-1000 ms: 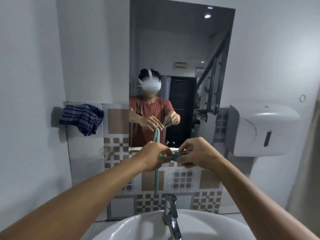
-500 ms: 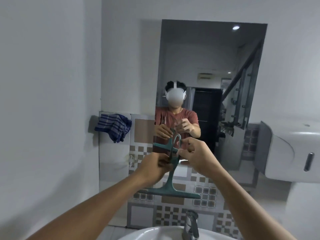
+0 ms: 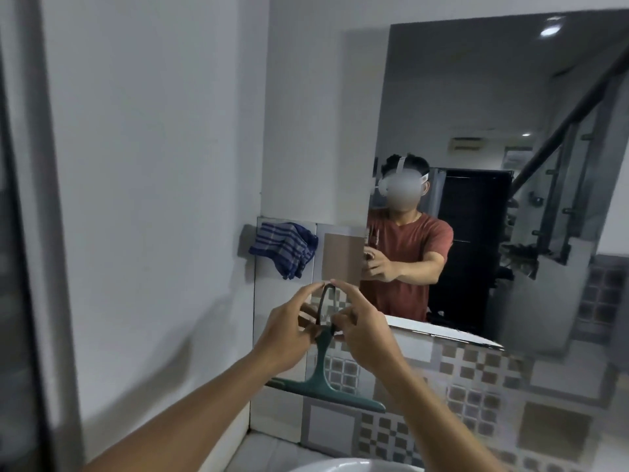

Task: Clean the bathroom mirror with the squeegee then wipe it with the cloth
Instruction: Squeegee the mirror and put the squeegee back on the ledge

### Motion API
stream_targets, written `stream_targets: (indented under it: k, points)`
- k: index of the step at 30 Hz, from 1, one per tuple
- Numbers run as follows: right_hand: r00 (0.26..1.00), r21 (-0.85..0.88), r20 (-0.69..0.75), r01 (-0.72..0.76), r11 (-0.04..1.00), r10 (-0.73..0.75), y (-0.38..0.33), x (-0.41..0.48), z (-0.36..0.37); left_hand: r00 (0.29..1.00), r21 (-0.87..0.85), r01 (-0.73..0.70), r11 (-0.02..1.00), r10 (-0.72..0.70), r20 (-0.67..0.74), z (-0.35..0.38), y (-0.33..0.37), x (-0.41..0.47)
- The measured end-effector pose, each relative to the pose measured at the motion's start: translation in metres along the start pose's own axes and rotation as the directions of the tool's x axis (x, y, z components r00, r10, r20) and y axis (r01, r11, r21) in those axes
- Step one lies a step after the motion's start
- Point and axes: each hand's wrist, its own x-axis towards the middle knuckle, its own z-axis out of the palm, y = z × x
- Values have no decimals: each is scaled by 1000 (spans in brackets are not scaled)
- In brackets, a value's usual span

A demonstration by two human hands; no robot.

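A teal squeegee [image 3: 321,373] hangs blade-down in front of the tiled wall, below the mirror's left corner. My left hand [image 3: 289,330] and my right hand [image 3: 364,330] both pinch the dark loop at the top of its handle, fingertips meeting above it. The mirror [image 3: 476,97] fills the upper right and reflects a person in a red shirt. A blue striped cloth [image 3: 284,248] hangs on the wall left of the mirror, above and beyond my hands.
A white basin rim [image 3: 357,466] shows at the bottom edge. Patterned tiles [image 3: 476,403] cover the wall under the mirror. A plain white wall [image 3: 153,199] and a dark door frame [image 3: 20,267] stand on the left.
The view has swung left and closer to the wall. The squeegee turned from edge-on to hanging blade-down, and both hands moved up to hold the loop at its handle top.
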Motion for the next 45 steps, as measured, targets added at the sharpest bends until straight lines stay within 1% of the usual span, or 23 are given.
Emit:
stream_targets:
  k: [4, 7, 14, 19, 22, 23, 26, 29, 34, 39, 45]
  points:
    - [997, -27, 59, -45, 999, 46, 13, 18, 29, 1000, 66, 30, 997, -30, -1, -2, -29, 6]
    - [994, -50, 84, -59, 997, 63, 24, 32, 42, 998, 69, 55, 996, -54, -19, 2, -50, 15]
    - [995, -92, 14, -95, 991, 96, 65, 61, 62, 996, 71, 84, 994, -83, -26, 26, -88, 42]
    - [996, -130, -31, -87, 988, 84, 92, 71, 74, 994, 109, 112, 988, -111, -19, 48, -113, 58]
    - [996, -149, -50, -82, 985, 76, 108, 74, 82, 989, 29, 147, 989, -147, 5, 59, -131, 63]
    - [996, -148, -52, -80, 986, 73, 112, 75, 84, 988, 28, 154, 988, -154, 9, 62, -137, 63]
    - [997, -149, -44, -76, 986, 70, 122, 75, 91, 990, 96, 140, 985, -141, 8, 72, -154, 62]
    - [998, -186, -39, -59, 981, 53, 131, 72, 98, 990, 138, 142, 980, -143, 0, 78, -169, 58]
    - [995, -224, -86, -69, 972, 50, 142, 68, 104, 995, 211, 101, 972, -96, -33, 82, -178, 52]
    - [992, -232, -120, -75, 970, 48, 145, 65, 105, 998, 224, 64, 973, -56, -43, 84, -182, 51]
    - [997, -257, -73, -44, 965, 26, 134, 58, 96, 998, 240, 68, 968, -63, -27, 77, -175, 46]
